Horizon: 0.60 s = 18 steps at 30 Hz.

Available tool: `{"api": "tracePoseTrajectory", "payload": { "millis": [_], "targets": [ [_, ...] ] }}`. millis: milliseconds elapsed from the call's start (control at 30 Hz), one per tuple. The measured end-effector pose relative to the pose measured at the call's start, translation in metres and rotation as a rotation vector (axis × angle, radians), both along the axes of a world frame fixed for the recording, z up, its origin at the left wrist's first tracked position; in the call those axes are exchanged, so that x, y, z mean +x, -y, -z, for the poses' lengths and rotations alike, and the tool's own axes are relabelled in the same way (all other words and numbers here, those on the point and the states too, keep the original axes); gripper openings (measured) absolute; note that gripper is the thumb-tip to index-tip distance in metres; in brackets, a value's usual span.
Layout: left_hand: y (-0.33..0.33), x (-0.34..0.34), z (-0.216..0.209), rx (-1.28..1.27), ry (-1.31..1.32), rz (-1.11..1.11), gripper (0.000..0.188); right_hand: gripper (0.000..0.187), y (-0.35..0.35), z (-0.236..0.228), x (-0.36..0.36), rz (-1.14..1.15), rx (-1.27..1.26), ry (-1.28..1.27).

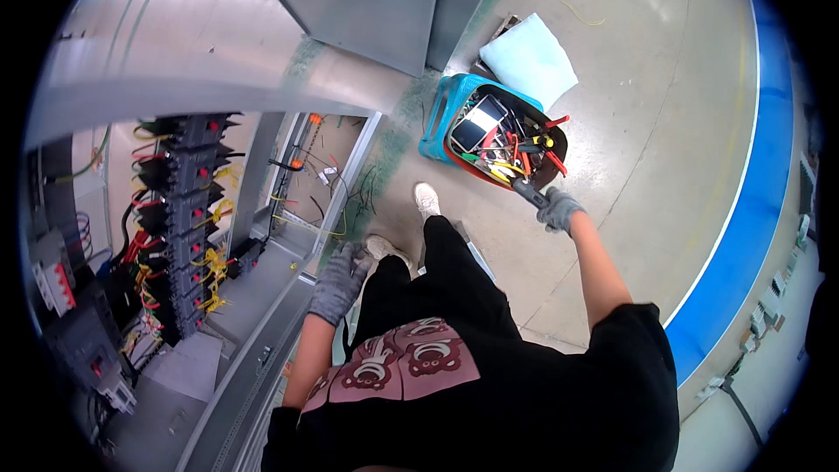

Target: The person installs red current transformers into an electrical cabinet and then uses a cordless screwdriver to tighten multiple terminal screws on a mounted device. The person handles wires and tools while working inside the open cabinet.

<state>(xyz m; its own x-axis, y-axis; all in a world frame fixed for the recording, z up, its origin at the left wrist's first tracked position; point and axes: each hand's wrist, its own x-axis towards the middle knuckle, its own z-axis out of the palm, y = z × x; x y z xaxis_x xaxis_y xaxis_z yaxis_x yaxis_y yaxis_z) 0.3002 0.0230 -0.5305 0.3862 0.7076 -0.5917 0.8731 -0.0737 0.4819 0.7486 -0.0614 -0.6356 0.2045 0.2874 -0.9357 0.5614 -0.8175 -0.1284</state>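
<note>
right hand (559, 210) in grey glove grasps a dark-handled tool (530, 193) from the blue-and-red tool bag (437, 127), left hand (339, 284), fingers loose, rests on the grey metal cabinet edge (262, 350).

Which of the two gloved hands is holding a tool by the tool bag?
The right hand, stretched out to the open tool bag, grips a dark-handled tool. The left hand holds nothing and rests by the cabinet frame.

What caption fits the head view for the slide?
Gloved right hand grips a dark-handled tool at the tool bag; gloved left hand rests by the open electrical cabinet.
</note>
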Motion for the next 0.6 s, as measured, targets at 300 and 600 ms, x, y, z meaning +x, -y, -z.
{"api": "tracePoseTrajectory", "payload": {
  "millis": [300,600],
  "targets": [
    [0.008,0.004,-0.022,-0.154,1.089,-0.672,0.048,0.066,-0.056,-0.169,-0.199,-0.023,0.603,-0.651],
    [0.049,-0.167,-0.182,0.343,1.170,-0.734,0.047,0.051,-0.064,-0.272,-0.417,-0.099,0.490,-1.303]
  ]
}}
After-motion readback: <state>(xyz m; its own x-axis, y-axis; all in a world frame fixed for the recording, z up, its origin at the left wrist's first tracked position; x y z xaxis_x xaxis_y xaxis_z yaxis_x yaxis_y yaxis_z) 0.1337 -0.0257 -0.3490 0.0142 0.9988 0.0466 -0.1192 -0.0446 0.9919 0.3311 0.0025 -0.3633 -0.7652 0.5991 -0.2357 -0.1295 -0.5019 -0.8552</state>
